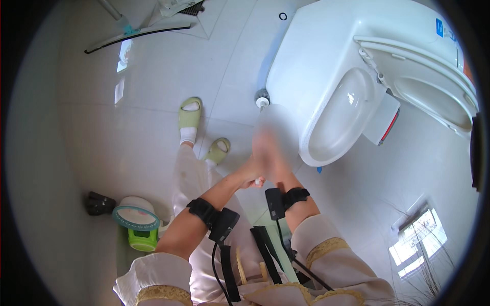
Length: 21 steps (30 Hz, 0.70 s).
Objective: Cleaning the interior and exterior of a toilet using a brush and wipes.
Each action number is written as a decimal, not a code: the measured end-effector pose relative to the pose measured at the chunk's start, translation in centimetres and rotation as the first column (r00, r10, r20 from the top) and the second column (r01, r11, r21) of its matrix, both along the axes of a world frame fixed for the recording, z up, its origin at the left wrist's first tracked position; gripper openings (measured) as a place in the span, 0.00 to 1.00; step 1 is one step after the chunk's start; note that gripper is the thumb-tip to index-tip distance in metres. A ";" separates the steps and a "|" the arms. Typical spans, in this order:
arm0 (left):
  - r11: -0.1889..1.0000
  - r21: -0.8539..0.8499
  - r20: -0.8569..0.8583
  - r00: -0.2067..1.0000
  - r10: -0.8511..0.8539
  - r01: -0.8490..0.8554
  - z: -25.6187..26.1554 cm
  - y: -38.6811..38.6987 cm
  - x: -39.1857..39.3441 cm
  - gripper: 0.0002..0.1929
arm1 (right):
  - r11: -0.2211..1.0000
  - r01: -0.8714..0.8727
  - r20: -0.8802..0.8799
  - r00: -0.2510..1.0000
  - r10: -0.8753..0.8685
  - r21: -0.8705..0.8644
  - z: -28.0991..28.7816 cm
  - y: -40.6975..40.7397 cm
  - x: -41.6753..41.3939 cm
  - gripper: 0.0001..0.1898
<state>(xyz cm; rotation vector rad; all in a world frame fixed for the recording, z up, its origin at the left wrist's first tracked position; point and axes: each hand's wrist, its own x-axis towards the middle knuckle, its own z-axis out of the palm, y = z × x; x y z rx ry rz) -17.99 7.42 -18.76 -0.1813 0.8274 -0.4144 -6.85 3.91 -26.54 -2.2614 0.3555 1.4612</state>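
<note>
A toilet brush (262, 102) with grey bristles and a white collar points away from me, just above the floor or touching it, beside the toilet base. My left hand (253, 173) is closed around the white end of its handle. Beyond it, my right hand (271, 147) lies over the middle of the handle; a blur hides its fingers, so its grip is unclear. To the right of both hands stands a white toilet (312, 82). Its lid and seat (425, 82) are raised, and the bowl (337, 114) is exposed.
A floor squeegee (138, 36) lies at the upper left near a floor drain (192, 8). A black ring (283, 16) is by the toilet. At lower left are a teal-rimmed basin (136, 218), a green plastic item (142, 240) and a dark object (100, 203). A bin (383, 118) stands beside the toilet.
</note>
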 end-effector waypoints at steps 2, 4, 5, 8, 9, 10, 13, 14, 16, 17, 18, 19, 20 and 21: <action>0.996 0.061 0.025 0.998 0.064 -0.065 0.2 0.9 0.5 0.21 | 0.995 0.090 -0.037 0.995 -0.092 -0.030 0.1 0.9 0.5 0.05; 0.994 0.079 0.008 0.998 0.070 -0.070 0.2 3.3 1.5 0.21 | 0.991 0.134 -0.044 0.990 -0.135 -0.020 -0.7 2.7 1.6 0.05; 0.993 0.089 -0.012 0.997 0.073 -0.072 0.2 4.4 1.9 0.21 | 0.983 0.181 -0.054 0.982 -0.182 -0.019 -1.1 3.3 2.2 0.06; 0.938 0.346 0.113 0.994 -0.008 -0.031 -0.7 7.0 3.1 0.15 | 0.967 -0.174 0.233 0.964 0.128 0.187 -1.6 7.0 4.0 0.05; 0.828 0.560 0.173 0.981 -0.086 -0.026 -1.3 8.0 3.1 0.13 | 0.928 -0.211 0.338 0.936 0.101 0.308 -1.2 9.8 3.9 0.05; 0.809 0.583 0.158 0.987 -0.026 -0.072 -2.0 9.5 3.0 0.11 | 0.921 -0.164 0.244 0.967 0.079 0.353 -0.4 12.8 3.5 0.05; 0.858 0.502 0.084 0.994 0.075 -0.107 -0.8 13.4 7.0 0.10 | 0.942 0.013 0.092 0.995 -0.046 0.335 0.7 17.7 7.4 0.13; 0.862 0.495 0.066 0.994 0.089 -0.110 -0.8 13.3 7.5 0.08 | 0.943 -0.035 0.124 0.992 -0.007 0.332 1.1 17.2 7.4 0.16; 0.820 0.553 0.196 0.980 0.041 -0.145 -0.3 10.1 7.5 0.07 | 0.936 -0.211 0.257 0.957 0.138 0.283 0.4 13.0 9.0 0.20; 0.772 0.605 0.321 0.947 -0.014 -0.193 0.4 8.0 7.7 0.07 | 0.918 -0.329 0.351 0.905 0.240 0.222 -0.3 9.6 10.4 0.22; 0.786 0.597 0.260 0.966 -0.004 -0.158 0.0 5.3 4.9 0.08 | 0.890 -0.404 0.413 0.862 0.294 0.210 0.6 6.9 5.8 0.17; 0.795 0.589 0.223 0.975 0.011 -0.143 1.1 3.1 2.7 0.08 | 0.919 -0.320 0.269 0.928 0.256 0.231 1.7 4.5 3.3 0.16; 0.841 0.535 0.141 0.990 0.003 -0.079 2.6 1.4 0.7 0.09 | 0.962 -0.214 0.208 0.962 0.178 0.169 3.1 2.4 0.8 0.18; 0.881 0.472 0.054 0.998 -0.011 -0.015 4.2 0.0 -1.3 0.10 | 0.981 -0.092 0.118 0.990 0.073 0.171 4.7 0.8 -1.4 0.20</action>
